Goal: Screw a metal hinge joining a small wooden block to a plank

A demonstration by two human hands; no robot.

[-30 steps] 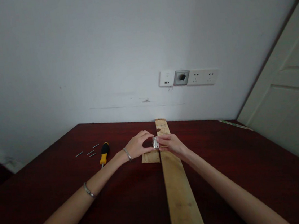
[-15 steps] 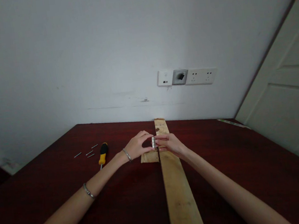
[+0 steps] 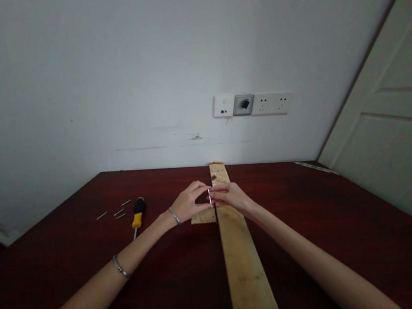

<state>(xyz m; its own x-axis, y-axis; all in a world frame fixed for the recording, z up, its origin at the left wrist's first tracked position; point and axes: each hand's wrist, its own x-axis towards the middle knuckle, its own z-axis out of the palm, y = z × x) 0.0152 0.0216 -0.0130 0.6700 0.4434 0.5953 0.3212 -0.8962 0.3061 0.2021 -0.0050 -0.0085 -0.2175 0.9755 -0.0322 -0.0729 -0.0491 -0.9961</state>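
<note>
A small silver metal plate (image 3: 210, 197) stands edge-on between my hands, showing as a thin bright strip. My left hand (image 3: 189, 200) pinches its upper and lower ends between fingers and thumb. From the other side, my right hand (image 3: 229, 194) closes its fingers on the same plate. Both hands are over a long wooden board (image 3: 244, 265) that runs away from me to the wall. A short wooden piece (image 3: 203, 217) lies against the board's left side, partly hidden by my left hand.
A yellow and black screwdriver (image 3: 137, 214) lies left of my left hand. Several screws (image 3: 118, 212) are scattered beyond it on the dark red table (image 3: 162, 290). Behind stands a white wall with sockets (image 3: 269, 103); a pale door (image 3: 392, 116) is at right.
The metal plate has turned from showing its face to being edge-on. Both hands stay around it. The whole view has shifted slightly.
</note>
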